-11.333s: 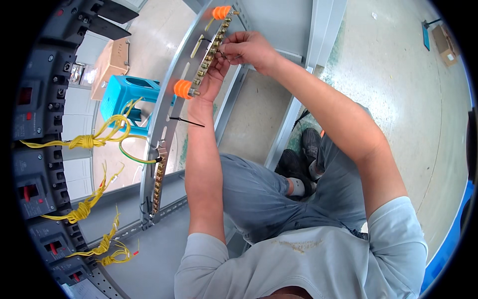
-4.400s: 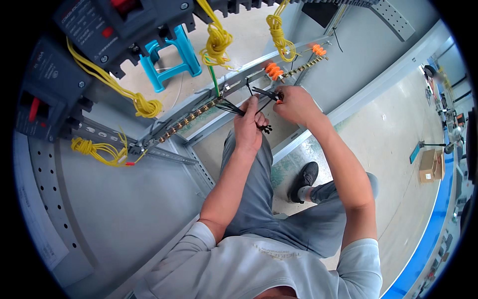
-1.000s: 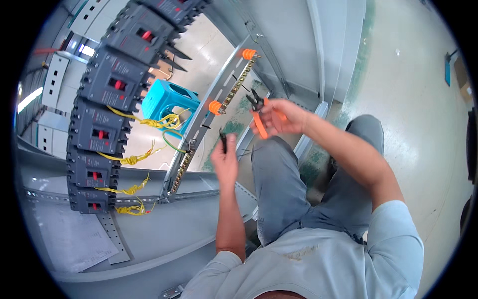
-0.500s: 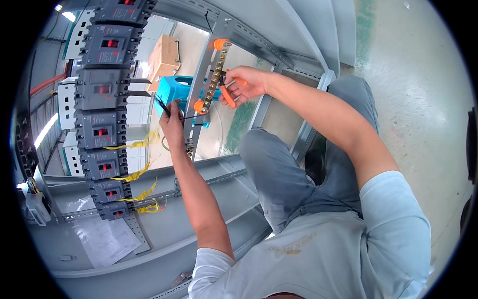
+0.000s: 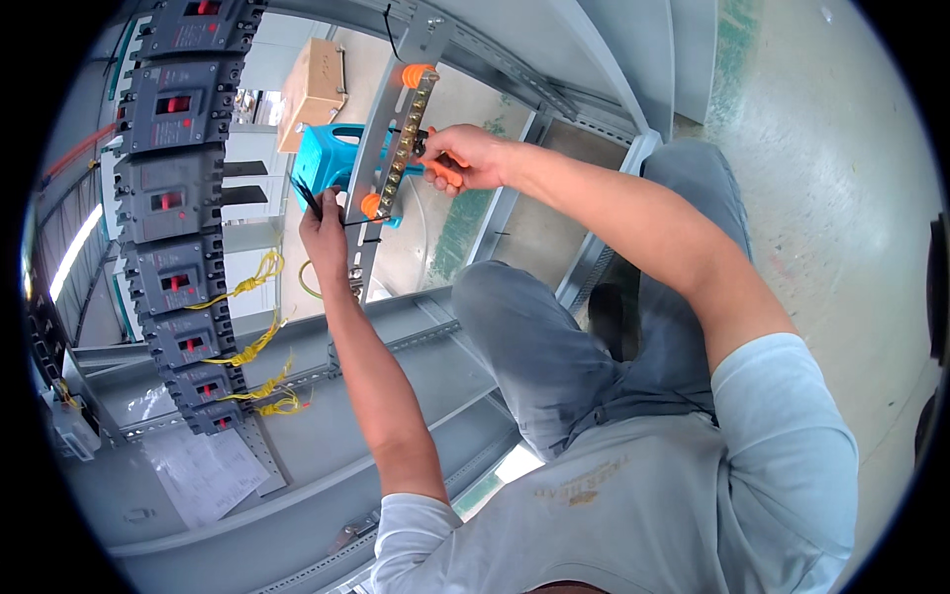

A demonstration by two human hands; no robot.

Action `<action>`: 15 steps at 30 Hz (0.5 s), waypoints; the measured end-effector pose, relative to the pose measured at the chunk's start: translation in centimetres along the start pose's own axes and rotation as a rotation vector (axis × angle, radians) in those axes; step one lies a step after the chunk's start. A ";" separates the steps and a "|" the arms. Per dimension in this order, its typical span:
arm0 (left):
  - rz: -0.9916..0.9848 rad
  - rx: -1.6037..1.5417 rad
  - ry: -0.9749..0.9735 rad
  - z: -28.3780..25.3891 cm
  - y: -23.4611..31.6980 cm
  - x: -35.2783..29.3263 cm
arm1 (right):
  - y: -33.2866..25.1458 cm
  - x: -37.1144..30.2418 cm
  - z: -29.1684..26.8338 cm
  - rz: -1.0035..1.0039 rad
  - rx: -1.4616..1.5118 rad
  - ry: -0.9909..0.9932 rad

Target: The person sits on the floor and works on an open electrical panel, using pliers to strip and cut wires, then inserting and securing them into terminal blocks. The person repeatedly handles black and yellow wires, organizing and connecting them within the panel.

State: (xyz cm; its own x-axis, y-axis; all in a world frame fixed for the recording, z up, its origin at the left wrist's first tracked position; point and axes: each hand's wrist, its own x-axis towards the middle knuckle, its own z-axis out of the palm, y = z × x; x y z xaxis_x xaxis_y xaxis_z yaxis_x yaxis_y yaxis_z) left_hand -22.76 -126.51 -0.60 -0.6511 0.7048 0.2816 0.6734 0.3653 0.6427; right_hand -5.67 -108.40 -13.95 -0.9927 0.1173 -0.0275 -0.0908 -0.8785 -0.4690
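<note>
My right hand (image 5: 467, 156) is closed round orange-handled cutting pliers (image 5: 451, 174). The dark head of the pliers is beside a brass terminal bar (image 5: 407, 145) with a row of screws. Orange insulators (image 5: 418, 76) hold this bar at both ends along a grey metal upright. My left hand (image 5: 324, 238) pinches several black cable ties (image 5: 305, 194) left of the upright. One black strip runs from near that hand across the upright, just below the lower insulator. Whether the plier jaws grip anything is too small to tell.
A column of dark circuit breakers (image 5: 170, 203) with red switches stands at the left, yellow wires (image 5: 249, 348) hanging from the lower ones. Behind the upright is a turquoise case (image 5: 325, 156), with a wooden box (image 5: 310, 94) beyond. Paper sheets (image 5: 205, 475) lie inside the cabinet frame.
The breakers, terminal bar and both hands sit further left in the picture. My right hand keeps the pliers at the bar, their orange handles closer together. My left hand still holds the cable ties.
</note>
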 end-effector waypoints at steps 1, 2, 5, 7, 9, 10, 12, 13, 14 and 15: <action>-0.007 0.007 0.007 -0.3 -0.3 -0.1 | 0.1 -0.1 0.4 0.016 -0.008 0.030; -0.013 0.014 0.014 -0.5 -0.6 -0.1 | 0.0 -0.3 0.7 0.031 -0.016 0.061; -0.040 0.005 0.046 -0.4 -1.0 -0.1 | 0.1 -0.4 1.2 0.044 -0.085 0.127; -0.054 0.006 0.039 -0.4 -1.1 0.3 | -0.3 -0.6 0.8 0.056 -0.082 0.097; -0.027 0.032 0.044 -0.1 -0.9 0.4 | -1.1 -0.9 0.1 0.081 -0.016 0.002; -0.019 0.049 0.059 -0.3 -1.2 0.3 | -1.0 -1.2 0.3 0.096 -0.007 -0.015; -0.011 0.077 0.081 -0.7 -2.0 0.1 | -0.9 -1.7 1.0 0.129 0.011 -0.050; -0.009 0.073 0.074 -0.5 -1.7 0.3 | -1.0 -1.6 0.7 0.123 0.016 -0.062; -0.007 0.071 0.069 -0.4 -1.4 0.6 | -1.3 -1.3 0.5 0.117 0.021 -0.074; -0.006 0.068 0.063 -0.3 -1.1 0.8 | -1.4 -1.0 0.3 0.111 0.026 -0.087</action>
State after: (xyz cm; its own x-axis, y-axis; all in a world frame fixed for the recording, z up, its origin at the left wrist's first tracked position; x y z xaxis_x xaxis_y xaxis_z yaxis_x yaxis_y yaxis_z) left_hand -24.13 -126.53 -0.86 -0.6746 0.6636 0.3235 0.6903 0.4116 0.5951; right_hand -4.53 -107.41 -12.96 -0.9998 -0.0211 -0.0008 0.0193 -0.8955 -0.4447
